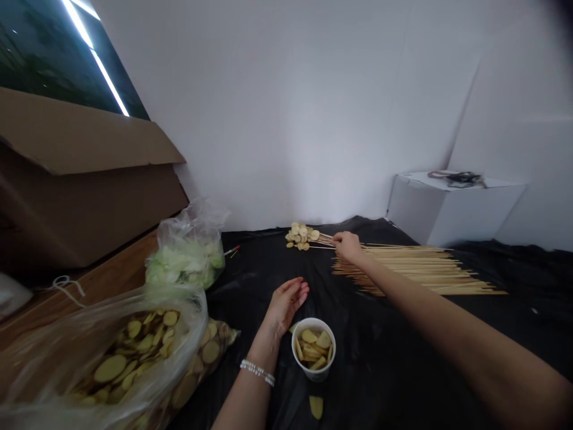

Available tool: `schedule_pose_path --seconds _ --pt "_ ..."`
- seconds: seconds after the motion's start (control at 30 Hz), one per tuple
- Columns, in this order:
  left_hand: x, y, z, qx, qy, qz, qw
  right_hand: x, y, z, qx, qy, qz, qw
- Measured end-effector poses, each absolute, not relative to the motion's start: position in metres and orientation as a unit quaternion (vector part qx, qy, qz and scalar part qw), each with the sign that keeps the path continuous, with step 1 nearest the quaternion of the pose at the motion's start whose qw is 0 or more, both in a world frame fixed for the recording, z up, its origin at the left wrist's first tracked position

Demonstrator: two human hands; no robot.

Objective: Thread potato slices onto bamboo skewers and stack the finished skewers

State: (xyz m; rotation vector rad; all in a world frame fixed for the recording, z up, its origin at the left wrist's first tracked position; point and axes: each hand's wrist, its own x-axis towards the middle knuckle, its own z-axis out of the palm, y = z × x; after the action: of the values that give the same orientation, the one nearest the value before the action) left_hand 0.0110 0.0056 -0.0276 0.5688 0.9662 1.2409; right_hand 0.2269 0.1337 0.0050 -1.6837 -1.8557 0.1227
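A bundle of thin bamboo skewers, threaded at the far end with round, pale yellow potato slices, is being grasped by the right hand, with the fingers being curled closed around the shafts just behind the slices. The bundle is being held low over a black plastic sheet, while a wide fan of loose bamboo skewers is lying just beside the hand, to the right.

The left hand is being kept open and released, with nothing being grasped, and its fingers are being held slightly curled above the sheet. A white beaded bracelet is being worn on that wrist. Just beside this hand, a white paper cup filled with yellow potato pieces is standing upright on the sheet, and a single loose potato piece is lying just below it.

To the left, a clear plastic bag heaped with round potato slices is slumping against a wooden ledge, and a second plastic bag of shredded pale green cabbage is standing behind it. A brown cardboard box is resting farther back, and a white box is standing in the far right corner.
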Motion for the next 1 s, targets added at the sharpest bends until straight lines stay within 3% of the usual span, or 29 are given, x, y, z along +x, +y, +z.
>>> schedule_pose_path --seconds 0.47,1.0 --pt "0.010 0.004 -0.027 0.254 0.444 0.533 0.674 0.216 0.214 -0.015 -0.663 -0.699 0.049 0.265" --pt "0.012 0.005 -0.022 0.272 0.447 0.527 0.669 0.291 0.149 0.020 -0.609 -0.765 0.035 0.207"
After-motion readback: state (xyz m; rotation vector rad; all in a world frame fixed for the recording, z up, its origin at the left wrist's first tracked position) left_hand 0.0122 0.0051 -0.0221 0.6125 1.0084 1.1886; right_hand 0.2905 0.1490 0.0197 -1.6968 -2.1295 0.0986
